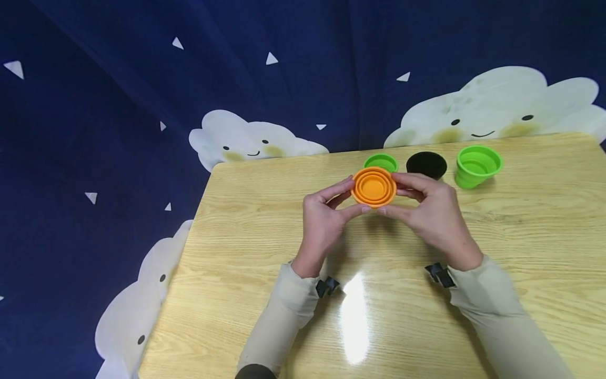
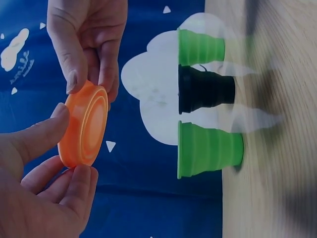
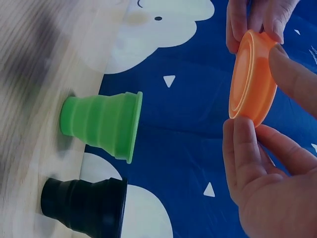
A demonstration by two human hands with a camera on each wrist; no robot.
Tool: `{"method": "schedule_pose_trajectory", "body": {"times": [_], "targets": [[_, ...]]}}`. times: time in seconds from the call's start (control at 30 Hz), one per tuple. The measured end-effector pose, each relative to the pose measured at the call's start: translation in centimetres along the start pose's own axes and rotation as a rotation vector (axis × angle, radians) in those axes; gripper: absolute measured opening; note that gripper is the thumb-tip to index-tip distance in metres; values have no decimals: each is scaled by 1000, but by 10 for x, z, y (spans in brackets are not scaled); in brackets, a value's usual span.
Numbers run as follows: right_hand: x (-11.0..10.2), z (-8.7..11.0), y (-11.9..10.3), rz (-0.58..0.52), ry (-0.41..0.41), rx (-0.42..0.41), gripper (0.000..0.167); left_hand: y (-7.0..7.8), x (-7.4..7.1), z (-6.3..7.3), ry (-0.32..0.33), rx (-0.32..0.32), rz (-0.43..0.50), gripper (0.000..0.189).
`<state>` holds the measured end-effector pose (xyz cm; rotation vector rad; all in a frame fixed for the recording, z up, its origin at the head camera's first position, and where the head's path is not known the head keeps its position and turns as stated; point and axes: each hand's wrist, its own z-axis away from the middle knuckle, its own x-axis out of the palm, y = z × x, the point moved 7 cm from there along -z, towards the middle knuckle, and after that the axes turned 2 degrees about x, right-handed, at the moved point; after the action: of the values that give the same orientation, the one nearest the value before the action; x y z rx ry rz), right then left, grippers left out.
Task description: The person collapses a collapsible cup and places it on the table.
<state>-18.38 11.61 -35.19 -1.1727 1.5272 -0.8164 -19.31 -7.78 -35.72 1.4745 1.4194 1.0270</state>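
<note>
Above the surface (image 1: 236,237), left hand (image 1: 323,220) and right hand (image 1: 435,216) pinch the flat orange cup (image 1: 373,188); opening it probably needs a push next.

You've got one bright orange cup (image 1: 373,188), two lime-green cups (image 1: 478,164) and a black cup (image 1: 426,164), your beige sleeves (image 1: 280,322), pale wood-grained tabletop (image 1: 246,226), and navy curtain (image 1: 303,31) scattered with white triangles (image 1: 271,59) and smiling, yellow-cheeked white clouds (image 1: 502,102)!

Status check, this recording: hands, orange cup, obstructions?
Left hand, right hand: both gripping round orange collapsible cup. Cup flattened, held above wooden table. Nothing blocking; two green ribbed cups, black ribbed cup beyond.
</note>
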Motion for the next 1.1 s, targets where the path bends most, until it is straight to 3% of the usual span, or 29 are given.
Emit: {"method": "schedule_pose_trajectory", "body": {"times": [0.47, 0.77, 1.1], "targets": [[35, -19, 10, 106, -38, -49, 63, -21, -24, -7, 49, -104, -118, 51], [62, -27, 18, 221, -57, -72, 64, -40, -40, -11, 94, -189, -118, 50], [91, -39, 36, 373, -155, -68, 59, -74, -53, -17, 150, -291, -42, 59]]}}
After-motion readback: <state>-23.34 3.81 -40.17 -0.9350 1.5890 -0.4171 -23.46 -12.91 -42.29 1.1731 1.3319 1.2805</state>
